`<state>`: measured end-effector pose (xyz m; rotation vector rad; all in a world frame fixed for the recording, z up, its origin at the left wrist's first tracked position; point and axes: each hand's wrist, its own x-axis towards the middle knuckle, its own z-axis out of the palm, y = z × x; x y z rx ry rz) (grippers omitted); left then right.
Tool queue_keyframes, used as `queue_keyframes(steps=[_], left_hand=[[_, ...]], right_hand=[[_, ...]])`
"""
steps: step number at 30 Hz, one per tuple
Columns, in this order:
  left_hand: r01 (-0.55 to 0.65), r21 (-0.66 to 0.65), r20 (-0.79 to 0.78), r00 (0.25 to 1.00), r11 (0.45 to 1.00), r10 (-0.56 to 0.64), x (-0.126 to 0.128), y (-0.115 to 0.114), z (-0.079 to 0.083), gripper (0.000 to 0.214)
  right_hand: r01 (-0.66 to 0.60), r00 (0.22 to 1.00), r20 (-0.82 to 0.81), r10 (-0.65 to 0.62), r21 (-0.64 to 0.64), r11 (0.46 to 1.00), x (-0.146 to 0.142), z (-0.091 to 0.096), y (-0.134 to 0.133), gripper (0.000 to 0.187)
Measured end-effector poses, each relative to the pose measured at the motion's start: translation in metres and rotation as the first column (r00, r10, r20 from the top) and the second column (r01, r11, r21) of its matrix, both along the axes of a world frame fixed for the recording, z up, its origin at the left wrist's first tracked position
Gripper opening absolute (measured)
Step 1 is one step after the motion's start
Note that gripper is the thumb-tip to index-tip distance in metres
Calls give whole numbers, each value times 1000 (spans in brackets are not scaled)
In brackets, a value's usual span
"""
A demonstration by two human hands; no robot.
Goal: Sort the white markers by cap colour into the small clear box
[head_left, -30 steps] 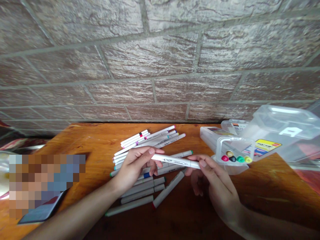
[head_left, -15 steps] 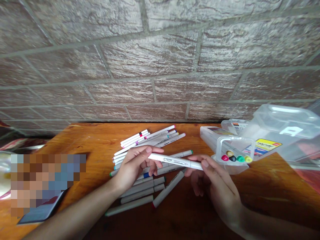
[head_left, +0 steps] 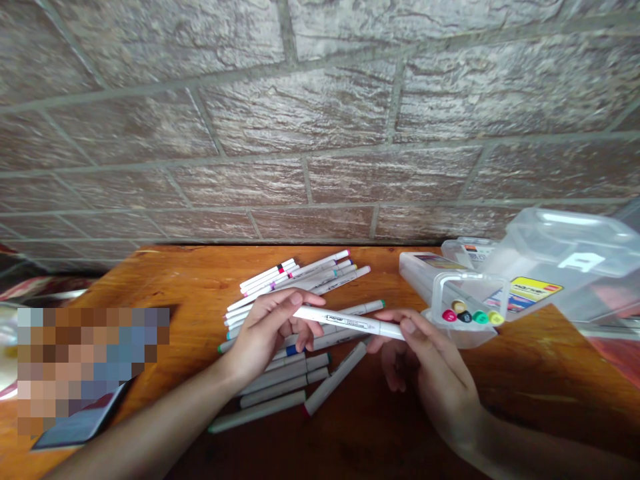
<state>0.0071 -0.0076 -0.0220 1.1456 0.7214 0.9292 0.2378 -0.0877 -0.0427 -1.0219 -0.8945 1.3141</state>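
Note:
I hold one white marker point(head_left: 345, 321) level above the wooden table point(head_left: 190, 280), a hand at each end. My left hand point(head_left: 267, 330) pinches its left end between thumb and fingers. My right hand point(head_left: 425, 360) pinches its right end. Under my hands lies a loose pile of several white and grey markers point(head_left: 287, 380) with coloured caps, and more markers point(head_left: 300, 273) fan out behind. To the right stands a clear plastic marker case point(head_left: 470, 293) with several markers inside, coloured caps facing me.
A clear lid point(head_left: 565, 260) with a yellow label leans behind the case at the right. A dark flat object point(head_left: 80, 423) lies at the table's left front. A stone-brick wall point(head_left: 320, 120) rises right behind the table.
Almost nothing differs. Both hands still hold the same marker, which has shifted very slightly in my grip.

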Motion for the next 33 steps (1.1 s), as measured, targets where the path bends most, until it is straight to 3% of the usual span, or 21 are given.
queue_keyframes(steps=[12, 20, 33], left_hand=[[3, 8, -8, 1000, 1000, -3, 0, -1, 2, 36], [27, 129, -119, 993, 991, -12, -2, 1, -1, 24], [24, 145, -234, 972, 989, 11, 0, -1, 0, 25]], right_hand=[[-17, 1000, 9, 17, 20, 1000, 1, -1, -1, 40], [-8, 996, 91, 2, 68, 998, -2, -3, 2, 34], [-58, 976, 212, 44, 59, 997, -1, -4, 4, 32]])
